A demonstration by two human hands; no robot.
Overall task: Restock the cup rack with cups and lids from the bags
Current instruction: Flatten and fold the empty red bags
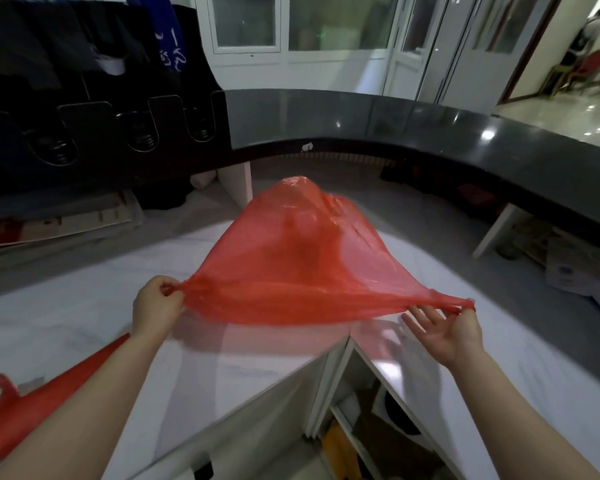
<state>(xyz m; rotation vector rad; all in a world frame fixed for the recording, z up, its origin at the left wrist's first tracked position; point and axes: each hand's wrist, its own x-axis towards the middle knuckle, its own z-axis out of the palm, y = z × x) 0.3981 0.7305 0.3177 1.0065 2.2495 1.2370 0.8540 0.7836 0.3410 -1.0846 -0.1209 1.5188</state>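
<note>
Red plastic bag (291, 268) is the main thing in the head view, pulled wide and held up just over the white counter (66, 317), roughly mid-scene. Left hand (157, 306) has its fingers curled in, pinching the bag's left corner. Right hand (445, 329) pinches the right corner between thumb and forefinger, palm up, with the other fingers straight and fanned out. The plastic is taut along the near edge between the two hands and rises to a peak on the far side. Through it there's a dark roundish shape, but it's blurry, so I can't tell if it's cups, lids or just something behind the bag.

Second bag (25, 407), also red, lies on the counter at the near left with its handle loops showing, and the left forearm crosses in front of it. Black rack (94, 133) sits far left, with U-shaped slots and what look like springs inside. Glossy black ledge (447, 133) curves across the far side and round to the right. Near, under the counter's corner, open shelves (371, 431) hold some dim clutter.
</note>
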